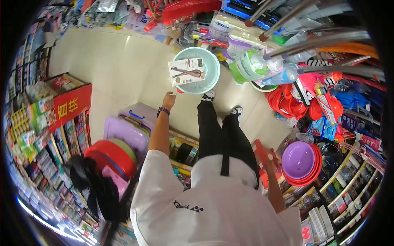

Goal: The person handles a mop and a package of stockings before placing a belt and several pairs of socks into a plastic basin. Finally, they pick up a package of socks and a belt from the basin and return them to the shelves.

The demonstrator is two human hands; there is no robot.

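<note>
My left hand (169, 99) reaches forward at the lower left of a pale green plastic basin (211, 67). Its fingers are bent together beside a small red piece (179, 90) at the basin's rim; what they pinch is too small to make out. A flat white package (186, 71) with a picture of legs lies across the basin. Low on my right side, my right hand (270, 165) is closed on a red plastic item (261, 152), partly hidden by the hand and my body.
Purple and red basins (298, 160) are stacked at the right. Lilac storage boxes (123, 133) and a red tub (108, 158) stand at the left, near a red display box (70, 107). Wrapped goods and metal poles (320, 42) crowd the upper right. Tiled floor (123, 61) shows ahead.
</note>
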